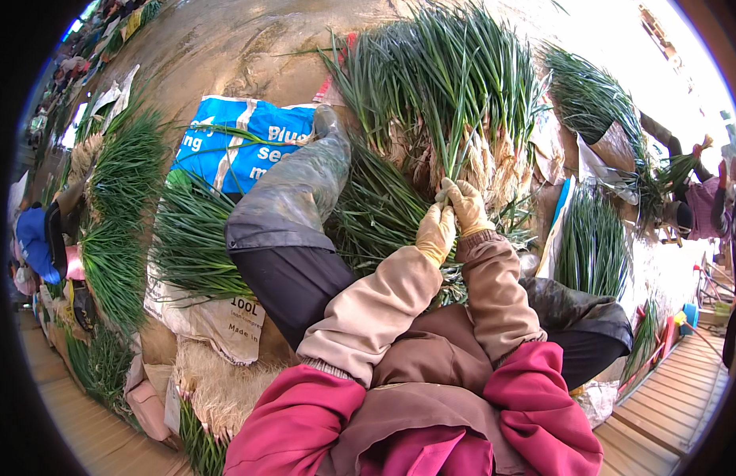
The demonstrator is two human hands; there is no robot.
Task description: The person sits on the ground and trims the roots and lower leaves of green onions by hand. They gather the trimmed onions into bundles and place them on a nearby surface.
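Observation:
Both of my hands wear pale yellow gloves and meet in front of my lap. My left hand (436, 232) and my right hand (465, 205) pinch the lower end of a green onion (457, 143), whose leaves point away from me. Just beyond lies a large heap of green onions (397, 77) with pale, soil-marked roots. Loose green leaves (380, 208) lie between my legs. To the left, more green onions (195, 244) rest on a white printed sack, and a few stalks (249, 135) lie across a blue printed sack (225, 160).
Another pile of green onions (594, 244) lies at right, with one more (588, 89) beyond it. A long row (121, 178) runs along the left. Rooted onions (219, 381) lie near my left side. A person in blue (37, 244) sits at far left; another person (704, 205) is at far right.

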